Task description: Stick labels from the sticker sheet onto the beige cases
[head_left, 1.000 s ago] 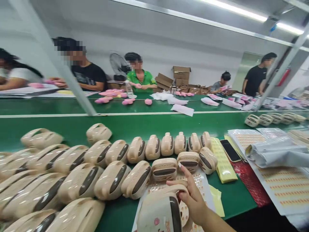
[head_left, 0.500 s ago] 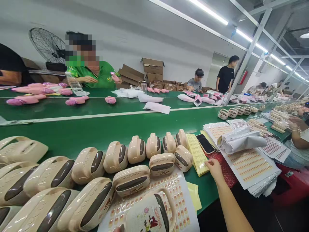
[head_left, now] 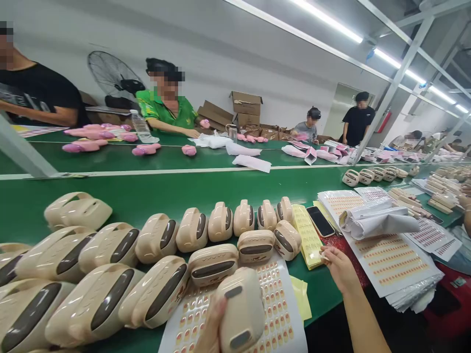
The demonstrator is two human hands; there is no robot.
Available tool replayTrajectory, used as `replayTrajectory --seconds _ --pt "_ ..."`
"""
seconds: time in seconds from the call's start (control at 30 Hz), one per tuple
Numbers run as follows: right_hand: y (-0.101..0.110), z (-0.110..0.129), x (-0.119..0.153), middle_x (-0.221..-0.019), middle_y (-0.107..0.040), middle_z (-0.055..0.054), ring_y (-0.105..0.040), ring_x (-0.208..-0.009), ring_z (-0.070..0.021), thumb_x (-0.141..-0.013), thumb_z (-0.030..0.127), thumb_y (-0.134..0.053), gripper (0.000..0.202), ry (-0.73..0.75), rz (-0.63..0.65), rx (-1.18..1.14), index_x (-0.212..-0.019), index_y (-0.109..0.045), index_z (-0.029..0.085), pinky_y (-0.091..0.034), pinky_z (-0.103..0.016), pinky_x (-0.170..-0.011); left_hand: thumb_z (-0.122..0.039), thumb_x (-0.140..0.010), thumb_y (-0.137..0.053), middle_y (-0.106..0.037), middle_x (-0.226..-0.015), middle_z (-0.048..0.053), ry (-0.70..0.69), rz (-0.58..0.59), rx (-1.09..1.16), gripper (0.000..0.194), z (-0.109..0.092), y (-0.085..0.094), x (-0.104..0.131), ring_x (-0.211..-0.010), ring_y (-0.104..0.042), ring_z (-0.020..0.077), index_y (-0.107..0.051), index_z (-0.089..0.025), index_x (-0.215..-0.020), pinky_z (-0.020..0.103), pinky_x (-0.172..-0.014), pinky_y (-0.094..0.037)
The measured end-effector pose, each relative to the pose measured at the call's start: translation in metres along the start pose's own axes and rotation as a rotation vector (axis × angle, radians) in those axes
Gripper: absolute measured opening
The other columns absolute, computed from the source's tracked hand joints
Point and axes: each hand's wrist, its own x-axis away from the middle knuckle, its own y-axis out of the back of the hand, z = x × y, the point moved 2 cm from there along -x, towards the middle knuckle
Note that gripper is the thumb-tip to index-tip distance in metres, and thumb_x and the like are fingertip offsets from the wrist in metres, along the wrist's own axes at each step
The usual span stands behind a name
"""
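My left hand (head_left: 211, 323) grips a beige portable speaker (head_left: 242, 309) from its left side, with a plain face and two dark grey oblong pads showing. The speaker is above a white sheet (head_left: 278, 282) of small red-and-yellow stickers. Beside the yellow label sheet (head_left: 306, 235), my right hand (head_left: 338, 267) pinches thumb and finger together on what looks like a small pale sticker, at the sheet's lower right edge. Several more beige speakers (head_left: 154, 238) with handles and dark oval strips stand in rows at the left and centre.
A black phone (head_left: 320, 220) lies beyond my right hand. Sticker sheets (head_left: 393, 260) and a rolled white sheet (head_left: 380, 220) lie at right, and a yellow paper scrap (head_left: 300, 296) near the front edge. Across the green table (head_left: 184, 186) are pink items (head_left: 97, 131) and several co-workers. A metal post (head_left: 27, 147) rises at left.
The speaker in my left hand has turned from its printed mesh front to its plain padded face. My right hand has shifted slightly at the label sheet's edge. The view has swung left.
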Motion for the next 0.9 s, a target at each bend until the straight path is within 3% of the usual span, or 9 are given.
replayTrajectory --seconds 0.13,0.23,0.3,0.57,0.77,0.9 --pt "-0.056 0.011 0.050 -0.089 -0.060 -0.006 -0.055 -0.084 -0.0208 -0.052 0.046 -0.076 0.032 -0.021 0.182 -0.222 -0.054 -0.059 0.019 -0.044 -0.034 -0.077 -0.047 -0.058 -0.073 -0.063 -0.110 0.003 -0.160 0.009 -0.030 0.063 -0.007 -0.037 0.013 -0.091 -0.062 0.0237 -0.052 -0.029 -0.114 0.029 -0.067 -0.052" --pt "-0.095 0.010 0.073 -0.089 -0.057 -0.005 -0.052 -0.091 -0.0224 -0.050 0.047 -0.078 0.033 -0.049 0.287 -0.252 -0.054 -0.061 0.019 -0.042 -0.032 -0.076 -0.049 -0.057 -0.074 -0.064 -0.105 0.005 -0.211 0.000 -0.005 0.063 -0.004 -0.045 0.012 -0.091 -0.061 0.0237 -0.052 -0.025 -0.111 0.030 -0.073 -0.051" --pt "-0.108 0.007 0.077 -0.092 -0.055 -0.007 -0.052 -0.091 -0.0239 -0.048 0.052 -0.077 0.038 -0.068 0.294 -0.193 -0.054 -0.062 0.018 -0.042 -0.032 -0.073 -0.048 -0.056 -0.074 -0.064 -0.102 0.006 -0.233 0.007 0.017 0.064 0.000 -0.044 0.010 -0.093 -0.061 0.0255 -0.051 -0.025 -0.110 0.032 -0.076 -0.051" --pt "-0.110 0.002 0.073 -0.096 -0.053 -0.010 -0.051 -0.098 -0.0284 -0.054 0.055 -0.071 0.038 -0.018 0.290 -0.021 -0.057 -0.062 0.018 -0.042 -0.035 -0.076 -0.045 -0.056 -0.075 -0.063 -0.107 0.005 -0.221 0.024 0.047 0.063 0.001 -0.041 0.008 -0.097 -0.060 0.0254 -0.050 -0.028 -0.110 0.032 -0.078 -0.050" --pt "-0.112 -0.003 0.084 -0.095 -0.050 -0.006 -0.051 -0.098 -0.0228 -0.073 0.043 -0.062 0.025 0.301 0.136 0.129 -0.063 -0.060 0.020 -0.039 -0.036 -0.088 -0.046 -0.057 -0.075 -0.061 -0.108 0.006 -0.197 0.040 0.055 0.065 0.000 -0.041 0.011 -0.098 -0.060 0.0267 -0.047 -0.028 -0.113 0.033 -0.077 -0.051" --pt "-0.112 -0.009 0.084 -0.092 -0.050 -0.006 -0.052 -0.092 -0.0223 -0.073 0.051 -0.059 0.033 0.244 0.211 0.027 -0.064 -0.060 0.020 -0.044 -0.036 -0.080 -0.048 -0.056 -0.075 -0.060 -0.113 0.007 -0.232 0.052 0.055 0.067 -0.001 -0.044 0.015 -0.100 -0.059 0.0273 -0.047 -0.026 -0.112 0.033 -0.077 -0.050"
